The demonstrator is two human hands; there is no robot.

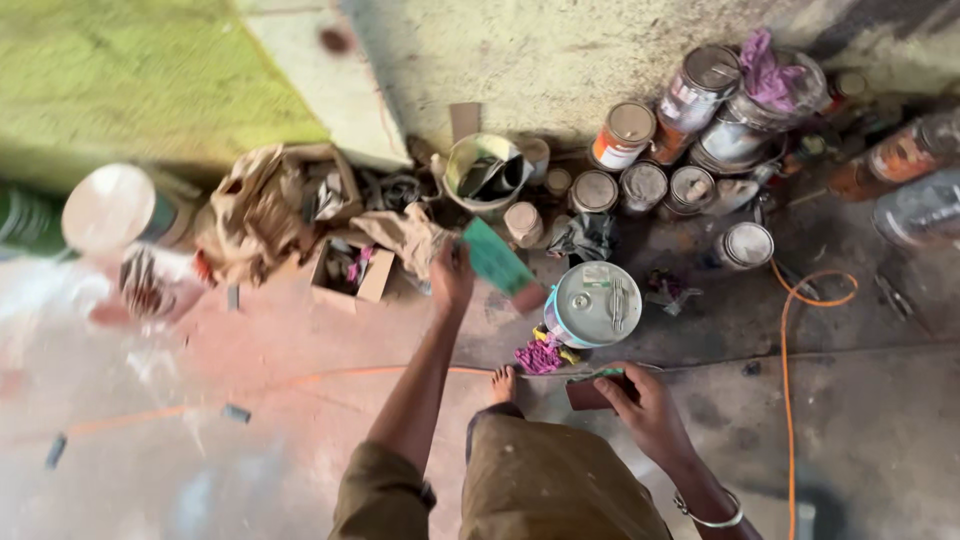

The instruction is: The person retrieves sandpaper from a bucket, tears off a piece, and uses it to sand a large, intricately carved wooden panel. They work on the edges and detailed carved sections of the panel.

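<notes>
My left hand (452, 275) reaches forward and grips a green sheet of sandpaper (495, 257) by its near edge, above a pile of crumpled brown paper (408, 233). My right hand (640, 405) holds a small dark brown block (590, 394) close to my knee. A round bucket with a pale lid (592, 304) stands on the floor between the two hands, with a pink and yellow rag (542, 355) at its foot. My bare foot (503, 384) shows just below it.
Several paint tins (640, 160) cluster against the wall, with an open bucket (483, 172), cardboard boxes (350, 272) and crumpled paper (258, 212). An orange cable (787, 380) runs down the floor at right. A white lidded drum (110, 208) stands at left.
</notes>
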